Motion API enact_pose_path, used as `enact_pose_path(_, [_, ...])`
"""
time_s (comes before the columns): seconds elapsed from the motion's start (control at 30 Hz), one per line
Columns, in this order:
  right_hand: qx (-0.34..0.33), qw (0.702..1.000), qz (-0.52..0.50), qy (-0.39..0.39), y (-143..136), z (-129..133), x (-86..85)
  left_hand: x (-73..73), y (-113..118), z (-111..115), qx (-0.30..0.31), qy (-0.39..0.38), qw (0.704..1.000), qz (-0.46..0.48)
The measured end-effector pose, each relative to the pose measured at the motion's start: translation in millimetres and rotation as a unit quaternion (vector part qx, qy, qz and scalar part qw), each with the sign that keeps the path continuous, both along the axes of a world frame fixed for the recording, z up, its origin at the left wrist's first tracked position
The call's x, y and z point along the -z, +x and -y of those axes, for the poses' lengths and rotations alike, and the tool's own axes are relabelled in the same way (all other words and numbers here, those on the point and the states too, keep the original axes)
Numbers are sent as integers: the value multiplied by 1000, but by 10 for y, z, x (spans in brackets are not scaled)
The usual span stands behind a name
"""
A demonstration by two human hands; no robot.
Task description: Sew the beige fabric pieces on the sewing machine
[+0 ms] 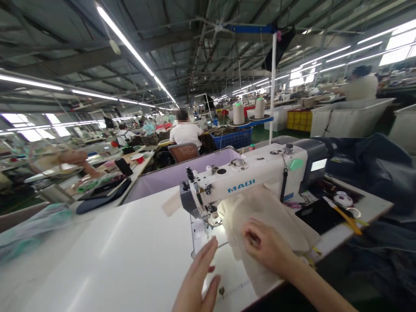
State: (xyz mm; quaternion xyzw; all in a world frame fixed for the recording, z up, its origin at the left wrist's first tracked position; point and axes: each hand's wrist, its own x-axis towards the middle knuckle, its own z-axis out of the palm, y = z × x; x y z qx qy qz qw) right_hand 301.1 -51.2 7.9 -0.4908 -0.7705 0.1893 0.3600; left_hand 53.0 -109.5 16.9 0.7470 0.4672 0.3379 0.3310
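Note:
A white MAQI sewing machine (250, 173) stands on the white table, its lamp lit over the needle area. Beige fabric (273, 216) lies under the machine's arm and hangs over the table's front edge. My right hand (263, 245) is curled on top of this fabric, fingers closed; whatever they may pinch is hidden. Just in front of the needle plate, my left hand (201, 275) is held with its fingers stretched and the thumb apart, holding nothing. It is left of the fabric.
Yellow-handled scissors (347, 219) and a black pouch (316, 216) lie right of the machine. Two thread cones (238, 113) stand on a rack behind. A seated person (186, 132) is beyond a lilac panel (162, 177). Bins stand at the back right.

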Motion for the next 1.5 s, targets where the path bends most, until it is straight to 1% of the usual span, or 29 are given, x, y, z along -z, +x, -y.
enact_pose_path(0.03, [-64,998,-4,-4,-117,82,-47,24,-19,-91,1,41,999,-15])
enact_pose_path(0.07, [-112,994,-1,-4,-245,170,-76,27,-45,-169,7,74,997,-25])
enact_pose_path(0.1, [-149,989,8,-2,-379,255,-82,7,-76,-227,34,85,995,-41])
enact_pose_path(0.13, [-166,986,15,2,-509,329,-60,-30,-112,-263,69,84,992,-55])
enact_pose_path(0.2, [-197,980,34,-9,-733,431,53,-122,-200,-259,167,56,980,-93])
enact_pose_path(0.23, [-212,976,42,-10,-815,460,131,-158,-257,-223,203,43,972,-111])
enact_pose_path(0.27, [-223,974,41,-9,-872,477,211,-176,-326,-170,225,36,965,-127])
enact_pose_path(0.3, [-235,971,31,-2,-903,486,284,-170,-409,-104,227,39,963,-141])
enact_pose_path(0.37, [-260,965,2,13,-885,493,385,-93,-613,46,190,71,965,-169])
enact_pose_path(0.4, [-261,965,-13,21,-842,494,409,-31,-728,121,164,93,965,-182])
enact_pose_path(0.47, [-244,969,-25,35,-712,490,420,100,-957,252,103,106,964,-221])
enact_pose_path(0.5, [-240,970,-16,41,-635,484,416,155,-1059,303,82,116,962,-233])
enact_pose_path(0.57, [-260,963,31,61,-487,469,404,218,-1216,370,56,129,958,-250])
enact_pose_path(0.63, [-297,947,99,73,-372,460,386,213,-1298,389,58,135,957,-250])
enact_pose_path(0.7, [-318,934,149,64,-306,466,340,157,-1309,365,62,124,962,-235])
enact_pose_path(0.77, [-321,935,147,25,-290,476,248,81,-1259,303,43,89,973,-206])
enact_pose_path(0.83, [-307,946,95,-46,-320,463,128,18,-1166,210,3,28,985,-171])
enact_pose_path(0.87, [-289,951,59,-88,-350,440,73,-2,-1112,154,-23,-1,988,-154])
enact_pose_path(0.9, [-255,958,20,-126,-390,404,31,-11,-1060,96,-56,-25,988,-140])
enact_pose_path(0.97, [-147,970,-61,-185,-489,304,9,-1,-971,-10,-130,-42,983,-124])
enact_pose_path(1.0, [-87,968,-113,-207,-543,250,34,13,-940,-52,-162,-40,978,-122])
enact_pose_path(1.07, [-7,950,-193,-244,-641,167,141,47,-907,-99,-204,-32,970,-125])
enact_pose_path(1.13, [44,931,-258,-254,-708,142,280,76,-900,-98,-226,-30,965,-127])
enact_pose_path(1.17, [66,926,-280,-243,-727,154,344,87,-900,-85,-236,-30,963,-128])
enact_pose_path(1.23, [81,925,-302,-218,-737,208,435,106,-898,-45,-256,-29,957,-129])
enact_pose_path(1.3, [66,935,-283,-202,-722,268,463,125,-891,-5,-267,-30,954,-133])
enact_pose_path(1.4, [16,961,-189,-201,-694,297,423,156,-877,33,-275,-42,950,-138])
enact_pose_path(1.5, [-5,971,-115,-210,-695,243,363,185,-871,51,-296,-48,944,-137])
